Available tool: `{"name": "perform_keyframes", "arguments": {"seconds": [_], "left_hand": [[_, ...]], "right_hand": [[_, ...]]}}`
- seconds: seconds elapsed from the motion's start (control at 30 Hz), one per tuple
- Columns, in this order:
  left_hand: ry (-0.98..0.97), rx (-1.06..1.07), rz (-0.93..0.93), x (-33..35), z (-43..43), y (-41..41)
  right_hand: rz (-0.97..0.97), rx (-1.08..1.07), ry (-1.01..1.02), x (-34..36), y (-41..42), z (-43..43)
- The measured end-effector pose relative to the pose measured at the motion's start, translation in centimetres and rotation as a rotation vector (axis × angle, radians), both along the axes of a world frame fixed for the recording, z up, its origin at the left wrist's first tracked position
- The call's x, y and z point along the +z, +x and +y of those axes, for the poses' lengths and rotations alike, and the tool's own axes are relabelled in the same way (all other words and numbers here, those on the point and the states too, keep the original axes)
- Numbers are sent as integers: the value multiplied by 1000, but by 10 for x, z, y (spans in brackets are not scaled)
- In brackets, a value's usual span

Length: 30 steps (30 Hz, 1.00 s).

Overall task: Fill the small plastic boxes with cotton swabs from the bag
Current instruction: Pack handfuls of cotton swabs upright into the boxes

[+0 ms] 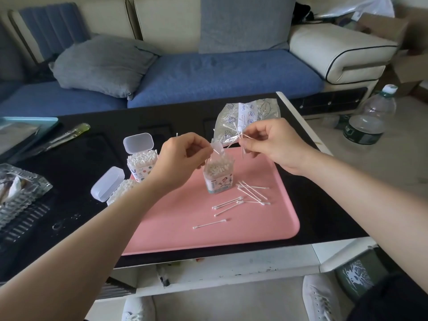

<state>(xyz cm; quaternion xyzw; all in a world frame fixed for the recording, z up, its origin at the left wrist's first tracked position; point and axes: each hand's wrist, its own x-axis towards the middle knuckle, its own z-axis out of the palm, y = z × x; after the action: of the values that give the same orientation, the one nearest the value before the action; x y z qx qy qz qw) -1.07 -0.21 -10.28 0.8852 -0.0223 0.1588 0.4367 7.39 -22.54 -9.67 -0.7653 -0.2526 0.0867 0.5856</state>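
Pink tray [185,228], black table [81,158], white swabs [231,205], blue sofa [208,72] w/ grey cushion [102,63].

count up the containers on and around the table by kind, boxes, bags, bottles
Small plastic boxes of swabs: 3, one back left, one lying near the left forearm, one on the pink tray
Clear swab bag: 1
Plastic water bottle on the floor: 1
Total: 5
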Motion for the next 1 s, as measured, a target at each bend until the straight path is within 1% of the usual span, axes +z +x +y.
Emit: {"name": "perform_keyframes", "arguments": {"seconds": [0.13, 0.3, 0.4, 0.53, 0.6, 0.7, 0.73, 0.8, 0.87, 1.0], "left_hand": [[-183, 80, -84, 2, -8, 3], [-180, 80, -162, 1, -16, 6], [-133, 98, -194, -7, -20, 10], [-8, 104, -212, -18, -25, 11], [45, 73, -202, -24, -25, 12], [249, -35, -161, -31, -21, 11], [274, -58, -139, -32, -19, 10], [244, -39, -140, -29, -18, 7], [212, -10, -188, -25, -17, 5], [231, -127, -170, -21, -23, 4]], "right_hand": [[9, 4, -2, -3, -3, 8], [-24, 14, -63, 2, -6, 12], [-59, 6, -101, 7, -7, 9], [-121, -14, -175, 10, -7, 3], [-151, -6, -239, 8, -7, 2], [-206, 18, -347, 2, -8, 4], [-218, 29, -378, 1, -8, 5], [-234, 63, -420, -3, -9, 8], [-261, 98, -465, -7, -10, 12], [-297, 129, -536, -13, -8, 15]]}}
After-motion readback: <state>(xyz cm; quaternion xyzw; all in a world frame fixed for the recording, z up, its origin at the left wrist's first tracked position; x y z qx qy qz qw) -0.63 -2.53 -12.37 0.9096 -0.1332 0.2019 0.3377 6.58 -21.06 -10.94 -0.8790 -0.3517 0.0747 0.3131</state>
